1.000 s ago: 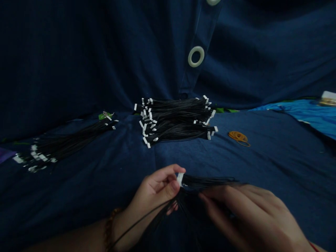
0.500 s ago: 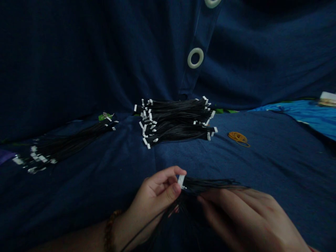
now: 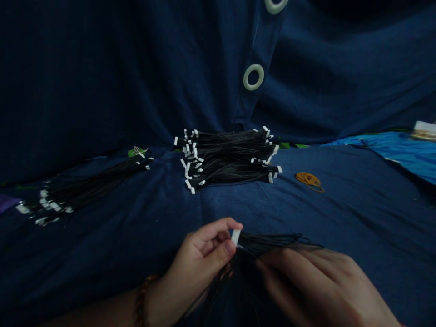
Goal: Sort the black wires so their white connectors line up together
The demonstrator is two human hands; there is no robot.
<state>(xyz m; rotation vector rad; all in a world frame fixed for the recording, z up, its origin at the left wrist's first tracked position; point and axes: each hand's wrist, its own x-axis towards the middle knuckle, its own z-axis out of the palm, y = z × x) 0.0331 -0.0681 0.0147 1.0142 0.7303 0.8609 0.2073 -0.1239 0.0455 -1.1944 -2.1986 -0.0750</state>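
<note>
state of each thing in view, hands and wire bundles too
left hand: pinching a white connector between thumb and forefinger
right hand: palm down, resting on the black wires
middle wire pile: stacked flat on the blue cloth, untouched
left wire bundle: lying slanted, apart from both hands
rubber bands: loose, lying right of the pile

cloth [image 3: 102, 91] dark navy blue, plain | wire bundles [image 3: 228, 156] black with white connectors | rubber bands [image 3: 309, 180] orange | eyelet ring [image 3: 254, 76] pale white | far right sheet [image 3: 402, 152] bright blue | wrist beads [image 3: 142, 297] brown
</note>
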